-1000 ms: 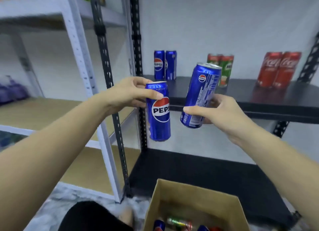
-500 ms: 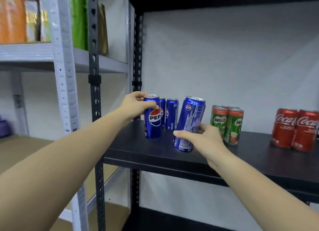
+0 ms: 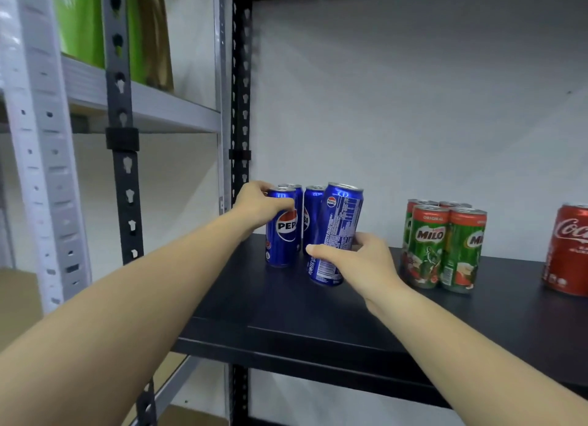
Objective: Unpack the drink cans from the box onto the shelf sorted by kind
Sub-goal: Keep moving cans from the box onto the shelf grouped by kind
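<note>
Blue Pepsi cans sit in a cluster at the left end of a black shelf, and both of a person's bare hands are on the front two. The left hand has its grip wrapped over the upper part of the left Pepsi can, which stands upright on the shelf with its logo facing out. The right hand grasps the lower half of the right Pepsi can, label text outward, leaning slightly to the right with its base on or just above the shelf; which one cannot be told. Two more Pepsi cans stand directly behind. Compared with half a second ago, both held cans are further back, now tight against the rear pair, and the right can leans less. To the right stand four green Milo cans in a block, then a red Coca-Cola can at the frame edge. A grey rack stands to the left.
</note>
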